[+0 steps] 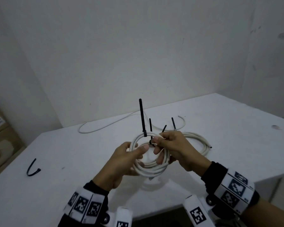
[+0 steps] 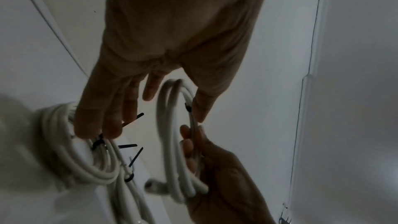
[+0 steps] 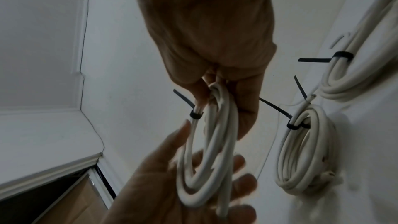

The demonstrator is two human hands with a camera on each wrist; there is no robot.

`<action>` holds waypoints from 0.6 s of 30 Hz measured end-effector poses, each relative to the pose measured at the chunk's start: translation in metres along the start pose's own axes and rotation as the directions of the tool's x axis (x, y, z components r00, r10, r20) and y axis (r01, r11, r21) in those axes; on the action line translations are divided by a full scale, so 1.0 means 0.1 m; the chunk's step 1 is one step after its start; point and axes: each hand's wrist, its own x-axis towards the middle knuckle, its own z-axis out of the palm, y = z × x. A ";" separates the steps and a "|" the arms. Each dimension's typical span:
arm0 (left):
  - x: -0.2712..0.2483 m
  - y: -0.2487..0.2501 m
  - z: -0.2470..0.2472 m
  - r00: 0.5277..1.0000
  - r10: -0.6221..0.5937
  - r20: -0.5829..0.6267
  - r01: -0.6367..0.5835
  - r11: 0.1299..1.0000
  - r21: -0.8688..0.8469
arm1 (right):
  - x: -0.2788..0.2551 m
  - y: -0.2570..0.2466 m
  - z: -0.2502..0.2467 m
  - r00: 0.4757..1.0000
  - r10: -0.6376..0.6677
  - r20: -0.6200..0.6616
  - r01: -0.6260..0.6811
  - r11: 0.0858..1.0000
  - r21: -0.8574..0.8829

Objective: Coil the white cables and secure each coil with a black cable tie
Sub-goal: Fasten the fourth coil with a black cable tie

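Both hands hold a white cable coil (image 1: 147,167) above the white table (image 1: 72,153). My right hand (image 1: 161,145) grips the coil's top strands, fingers curled round them (image 3: 215,88). The left hand (image 1: 129,153) lies under the coil with fairly straight fingers (image 3: 237,176), and its thumb touches the strands. A black cable tie (image 3: 196,115) is closed around part of this coil, its tail sticking out. Two other tied coils (image 3: 301,151) (image 3: 349,74) lie on the table just beyond my hands. Several black tie tails (image 1: 142,117) stand up there.
A loose, uncoiled white cable (image 1: 105,126) curves along the table's far edge. One spare black cable tie (image 1: 32,169) lies bent at the near left. Cardboard boxes (image 1: 0,136) stand on the floor at left. The table edge drops off at the right front.
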 end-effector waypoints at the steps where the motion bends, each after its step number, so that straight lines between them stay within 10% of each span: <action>1: -0.05 -0.04 0.02 0.999 -0.022 0.038 0.021 1.000 0.008 | 0.01 -0.01 0.00 0.999 0.002 -0.036 -0.001 1.000 0.025; 6: -0.11 -0.23 0.10 0.977 -0.033 0.210 0.073 0.980 -0.184 | 0.02 -0.01 0.03 0.993 0.010 -0.118 -0.001 0.997 0.072; 18: 0.00 -0.33 0.07 0.990 0.064 0.126 -0.016 0.937 -0.348 | -0.13 0.08 -0.02 0.996 0.081 0.036 -0.081 0.997 -0.005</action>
